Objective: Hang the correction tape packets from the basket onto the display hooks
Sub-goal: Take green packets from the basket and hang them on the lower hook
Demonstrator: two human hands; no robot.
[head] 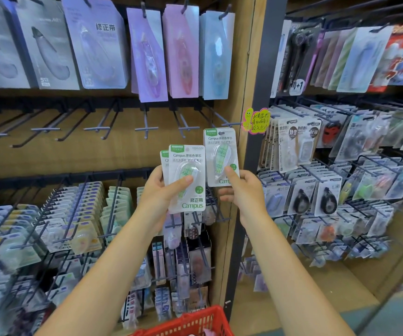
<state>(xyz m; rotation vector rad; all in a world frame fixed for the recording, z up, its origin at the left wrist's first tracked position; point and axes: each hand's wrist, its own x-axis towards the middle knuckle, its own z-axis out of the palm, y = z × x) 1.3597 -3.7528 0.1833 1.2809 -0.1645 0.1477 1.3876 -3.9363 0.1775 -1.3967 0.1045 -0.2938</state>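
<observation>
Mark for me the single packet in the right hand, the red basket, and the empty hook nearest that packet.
single packet (220, 151): head view, on its clear blister.
red basket (195, 322): head view, on its rim.
empty hook (229, 123): head view, on its front crossbar.

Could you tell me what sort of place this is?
Most likely a stationery shop aisle: carded packets hang on wall hooks, a red basket sits below, and both hands hold packets for hanging.

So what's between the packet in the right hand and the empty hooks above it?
Head view: nothing. Only bare wooden backboard shows between the single packet pinched by the right hand and the empty hooks.
</observation>
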